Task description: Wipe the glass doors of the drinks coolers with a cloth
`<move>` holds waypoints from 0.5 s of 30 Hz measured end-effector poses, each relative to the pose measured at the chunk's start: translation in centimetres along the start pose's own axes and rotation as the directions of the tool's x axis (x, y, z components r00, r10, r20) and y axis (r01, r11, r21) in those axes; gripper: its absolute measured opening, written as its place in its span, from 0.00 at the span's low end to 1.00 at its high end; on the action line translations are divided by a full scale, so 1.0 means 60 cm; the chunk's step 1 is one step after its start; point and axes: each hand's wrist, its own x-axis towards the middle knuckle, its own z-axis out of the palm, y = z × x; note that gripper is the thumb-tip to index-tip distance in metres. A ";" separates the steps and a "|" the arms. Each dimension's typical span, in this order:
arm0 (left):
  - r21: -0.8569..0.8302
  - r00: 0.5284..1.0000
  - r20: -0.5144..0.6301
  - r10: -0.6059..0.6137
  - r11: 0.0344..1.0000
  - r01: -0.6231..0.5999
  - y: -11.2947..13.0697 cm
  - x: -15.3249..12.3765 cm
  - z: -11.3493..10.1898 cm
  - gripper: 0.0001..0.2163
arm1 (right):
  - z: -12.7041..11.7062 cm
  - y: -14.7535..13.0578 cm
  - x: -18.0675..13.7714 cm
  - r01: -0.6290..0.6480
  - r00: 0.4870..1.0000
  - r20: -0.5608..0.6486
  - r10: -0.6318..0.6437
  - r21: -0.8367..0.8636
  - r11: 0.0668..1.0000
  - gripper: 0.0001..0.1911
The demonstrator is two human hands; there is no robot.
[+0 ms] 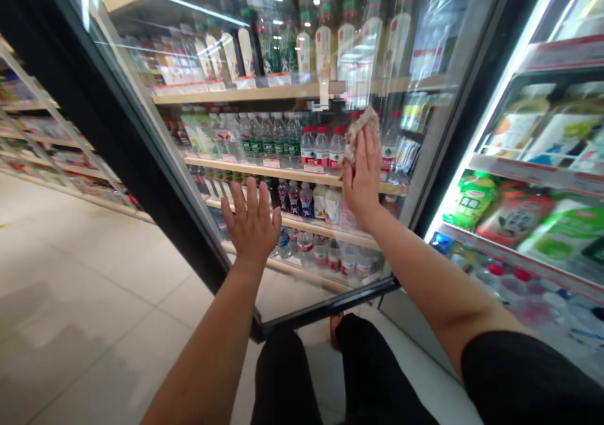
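A glass door with a black frame (325, 308) stands in front of me, swung out at an angle from a lit drinks cooler. My right hand (364, 176) presses a crumpled, pale, fluffy cloth (365, 129) against the glass, its fingers stretched over it. Lower and to the left, my left hand (252, 222) is held up with fingers spread and palm toward the glass, holding nothing. Whether its palm touches the pane I cannot tell. Rows of bottles show in the pane behind both hands.
On the right, cooler shelves (533, 258) hold bottles and green and orange packs (476, 198). Store shelving (70, 138) lines the far left. Pale floor tiles (108, 286) spread below it, and my legs (283, 374) are close to the door's lower edge.
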 end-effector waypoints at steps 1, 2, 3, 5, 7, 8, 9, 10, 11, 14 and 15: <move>0.006 1.000 -0.001 0.004 1.000 -0.004 -0.001 -0.001 0.001 0.29 | -0.001 0.003 -0.020 -0.012 1.000 -0.014 0.012 0.014 1.000 0.35; 0.009 1.000 -0.001 0.006 1.000 -0.006 -0.002 -0.001 0.002 0.29 | -0.002 0.004 -0.044 -0.024 1.000 -0.020 0.024 0.026 0.999 0.35; 0.006 1.000 0.000 0.005 1.000 -0.005 -0.003 -0.002 0.003 0.29 | -0.003 0.005 -0.068 -0.036 0.999 -0.019 0.037 0.031 0.999 0.35; -0.007 1.000 0.002 -0.005 1.000 0.005 -0.005 -0.003 0.005 0.30 | -0.006 0.009 -0.099 -0.031 1.000 0.003 0.031 0.034 0.999 0.35; -0.013 1.000 -0.005 -0.014 1.000 0.014 -0.006 -0.003 0.006 0.30 | -0.007 0.021 -0.089 -0.019 1.000 0.013 0.018 0.033 0.999 0.35; -0.009 1.000 -0.011 -0.016 1.000 0.016 -0.006 -0.003 0.006 0.30 | -0.008 0.031 -0.071 -0.020 1.000 0.006 0.020 0.033 0.999 0.35; -0.002 1.000 -0.018 -0.014 1.000 0.014 -0.006 -0.003 0.006 0.30 | -0.008 0.043 -0.050 -0.028 1.000 -0.007 0.028 0.032 0.999 0.35; 0.008 1.000 -0.029 -0.010 1.000 0.010 -0.006 -0.003 0.006 0.30 | -0.009 0.058 -0.030 -0.039 0.999 -0.026 0.040 0.029 0.999 0.35; 0.020 0.999 -0.040 -0.003 1.000 0.004 -0.006 -0.004 0.006 0.30 | -0.009 0.072 -0.015 -0.054 0.998 -0.044 0.055 0.023 0.998 0.35; 0.067 0.998 -0.062 0.029 0.997 -0.025 -0.007 -0.006 0.008 0.30 | -0.014 0.103 -0.029 -0.108 0.992 -0.072 0.108 -0.005 0.994 0.38; 0.080 0.997 -0.066 0.037 0.996 -0.032 -0.008 -0.007 0.009 0.29 | -0.016 0.107 -0.052 -0.125 0.990 -0.069 0.124 -0.011 0.992 0.39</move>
